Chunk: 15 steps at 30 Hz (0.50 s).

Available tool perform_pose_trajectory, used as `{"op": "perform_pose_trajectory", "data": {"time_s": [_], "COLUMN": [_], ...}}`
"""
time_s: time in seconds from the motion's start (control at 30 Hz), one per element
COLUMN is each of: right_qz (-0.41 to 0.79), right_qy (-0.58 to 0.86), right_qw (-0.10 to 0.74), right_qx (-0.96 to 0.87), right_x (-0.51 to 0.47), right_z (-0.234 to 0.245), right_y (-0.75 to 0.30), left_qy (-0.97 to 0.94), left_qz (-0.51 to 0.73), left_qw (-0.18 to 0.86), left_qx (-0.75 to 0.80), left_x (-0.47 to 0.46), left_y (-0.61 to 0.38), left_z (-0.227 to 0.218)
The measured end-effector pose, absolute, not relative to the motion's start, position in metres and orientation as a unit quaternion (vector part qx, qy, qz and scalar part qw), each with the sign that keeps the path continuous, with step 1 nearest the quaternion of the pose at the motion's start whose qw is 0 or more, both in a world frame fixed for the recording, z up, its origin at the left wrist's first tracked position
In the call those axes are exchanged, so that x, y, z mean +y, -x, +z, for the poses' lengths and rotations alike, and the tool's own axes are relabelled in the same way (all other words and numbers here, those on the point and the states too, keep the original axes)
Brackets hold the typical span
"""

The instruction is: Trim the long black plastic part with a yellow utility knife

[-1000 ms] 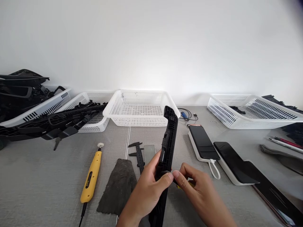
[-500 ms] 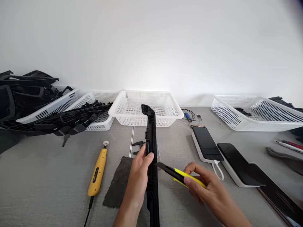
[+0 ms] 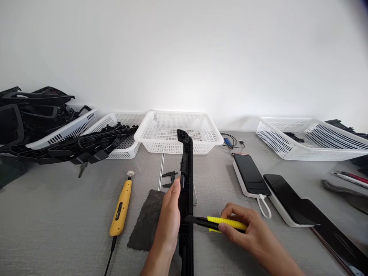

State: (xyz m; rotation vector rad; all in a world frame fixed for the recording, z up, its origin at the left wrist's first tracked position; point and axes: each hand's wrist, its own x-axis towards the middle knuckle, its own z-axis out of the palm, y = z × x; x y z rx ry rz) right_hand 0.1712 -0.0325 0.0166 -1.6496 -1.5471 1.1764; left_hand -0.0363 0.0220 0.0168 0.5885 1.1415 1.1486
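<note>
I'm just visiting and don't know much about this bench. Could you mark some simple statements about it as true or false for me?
1. The right hand holds a yellow cutter. True.
2. The left hand holds nothing. False: it grips a long black part.
3. The cutter's blade is fully drawn in. False: the blade sticks out, pointing at the black part.
4. A white basket stands beyond the hands. True.
5. A yellow corded tool lies on a phone. False: it lies on the table, left of a dark grey sheet.
6. A black caliper is partly hidden. True.
</note>
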Motion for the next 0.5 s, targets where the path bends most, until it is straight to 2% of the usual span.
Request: {"op": "perform_pose_trajectory", "data": {"time_s": [0.13, 0.5], "right_qz": [0.357, 0.344], "right_qy": [0.657, 0.670], "right_qw": [0.361, 0.379], "right_qx": [-0.558, -0.537], "right_x": [-0.0312, -0.0300], "right_z": [0.0162, 0.0129], "right_y": [-0.1688, -0.1752], "left_qy": [-0.267, -0.314], "left_qz": [0.493, 0.484], "left_qw": [0.677, 0.678], "left_qx": [0.477, 0.456], "left_x": [0.0221, 0.0195], "left_y": [0.0348, 0.0315], "left_z": [0.0187, 0.0252]}}
